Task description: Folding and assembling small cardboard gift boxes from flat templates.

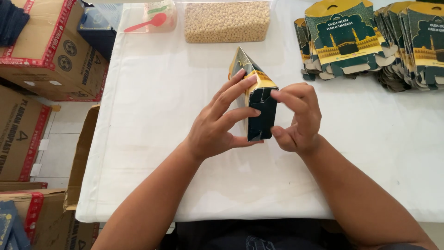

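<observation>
A person's left hand [217, 125] and right hand [296, 118] grip a dark green and gold carton [256, 99] mid-table, fingers curled closed around its sides, apparently pressing its flaps. Far beyond sits a clear tub of pale pellets [226, 21] and a pink spoon [145, 22]. Flat cartons [370, 39] pile far right. Cardboard boxes [51, 51] crowd the left floor.
</observation>
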